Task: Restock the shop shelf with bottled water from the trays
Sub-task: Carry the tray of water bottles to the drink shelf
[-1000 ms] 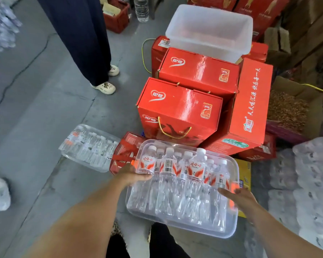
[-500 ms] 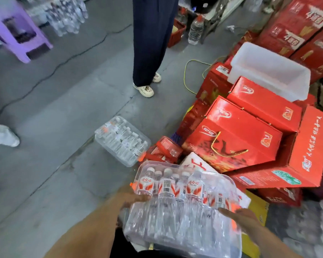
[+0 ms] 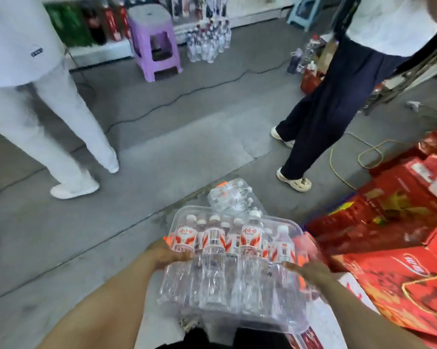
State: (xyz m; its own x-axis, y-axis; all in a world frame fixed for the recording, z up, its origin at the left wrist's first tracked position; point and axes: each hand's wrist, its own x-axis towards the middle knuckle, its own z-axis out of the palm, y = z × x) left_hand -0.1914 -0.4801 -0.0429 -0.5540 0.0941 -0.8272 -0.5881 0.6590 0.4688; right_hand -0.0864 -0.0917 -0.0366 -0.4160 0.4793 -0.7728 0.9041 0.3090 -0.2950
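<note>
Head view looks down on a clear plastic tray [image 3: 270, 323] carried low in front of the body, above the grey concrete floor [image 3: 162, 152] and held between both hands. The left hand [image 3: 169, 255] grips the tray's left side with its thumb laid over the rim against the nearest bottle; its fingers go under the tray and cannot be seen. The right hand [image 3: 310, 272] holds the right side in the same way, thumb on top and pointing inward, the rest of it blurred. Small water bottles [image 3: 251, 238] with white caps and red-and-white labels stand packed upright in the tray. Just beyond its far edge a second tray of bottles [image 3: 231, 197] sits on the floor. Red cartons [image 3: 401, 273] are stacked to the right, with a yellow cable [image 3: 338, 170] looping on the floor beside them. A person in white trousers [image 3: 48, 122] stands at the left and a person in dark trousers [image 3: 325, 109] at the right, well apart, with open floor between them. A black cable [image 3: 174, 99] runs across the concrete farther back. At the far side a purple stool [image 3: 154, 44] stands just beside a cluster of loose bottles [image 3: 208, 44] on the floor, in front of a low shelf [image 3: 99, 49] holding dark and red drinks.
</note>
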